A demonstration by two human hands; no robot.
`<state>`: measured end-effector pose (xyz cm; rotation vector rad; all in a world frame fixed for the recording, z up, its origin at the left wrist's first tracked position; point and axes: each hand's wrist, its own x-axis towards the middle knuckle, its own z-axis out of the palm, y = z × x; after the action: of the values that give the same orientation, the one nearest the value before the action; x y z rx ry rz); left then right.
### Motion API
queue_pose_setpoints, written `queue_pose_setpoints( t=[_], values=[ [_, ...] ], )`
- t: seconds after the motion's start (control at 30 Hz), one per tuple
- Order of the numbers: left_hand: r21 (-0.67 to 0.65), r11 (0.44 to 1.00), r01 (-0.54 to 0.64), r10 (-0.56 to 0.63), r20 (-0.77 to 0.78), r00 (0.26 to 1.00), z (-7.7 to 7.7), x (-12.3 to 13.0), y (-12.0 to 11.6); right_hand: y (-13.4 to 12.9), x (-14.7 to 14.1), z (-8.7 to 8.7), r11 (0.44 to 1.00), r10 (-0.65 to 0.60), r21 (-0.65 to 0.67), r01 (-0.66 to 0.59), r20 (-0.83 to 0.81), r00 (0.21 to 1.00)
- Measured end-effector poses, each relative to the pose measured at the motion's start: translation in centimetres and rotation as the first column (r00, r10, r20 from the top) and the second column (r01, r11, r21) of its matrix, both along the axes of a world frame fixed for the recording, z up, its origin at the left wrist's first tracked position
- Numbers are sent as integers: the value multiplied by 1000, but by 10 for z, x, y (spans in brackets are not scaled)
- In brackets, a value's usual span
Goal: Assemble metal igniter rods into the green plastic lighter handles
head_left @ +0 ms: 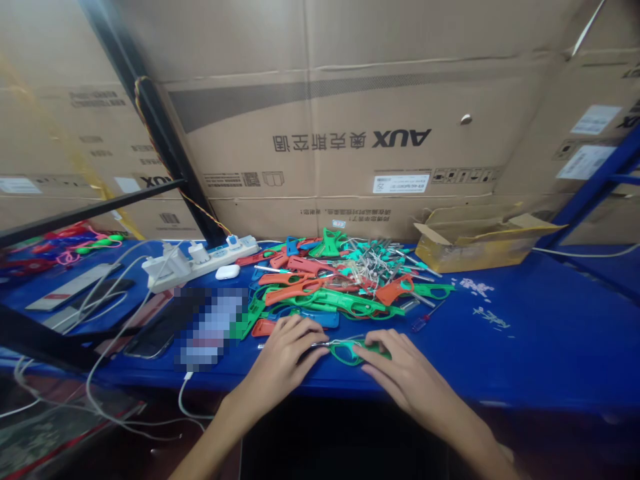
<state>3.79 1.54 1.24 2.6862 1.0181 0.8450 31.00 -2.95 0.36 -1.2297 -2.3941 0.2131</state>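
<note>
Near the front edge of the table, my left hand pinches a thin metal lighter tube between thumb and fingers. The tube lies against a green plastic lighter shell with a loop handle. My right hand grips the handle end of this shell, its fingers partly covering it. A turquoise part shows inside the loop, too small to make out fully. Just beyond my hands is a heap of orange, green and blue lighter shells, along with metal tubes and turquoise parts with white wires.
A small screwdriver and scattered small pieces lie right of the heap. Behind them stands an open cardboard box. Phones, a white power strip and loose cables occupy the left. Large cartons wall the back.
</note>
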Motion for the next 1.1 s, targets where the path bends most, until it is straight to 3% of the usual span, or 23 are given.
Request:
queue_pose_setpoints(
  t=[0.3,0.63,1.1],
  values=[
    [-49,998,30,-26,68,997,-2,1,3,1,3,1,998,17,-59,-20,-45,999],
    [-209,975,-79,104,113,988,-4,7,6,1,5,2,997,38,-67,-44,-89,995],
    [120,992,26,-10,-136,991,-3,11,-2,2,1,-3,999,-22,-48,23,15,1000]
  ],
)
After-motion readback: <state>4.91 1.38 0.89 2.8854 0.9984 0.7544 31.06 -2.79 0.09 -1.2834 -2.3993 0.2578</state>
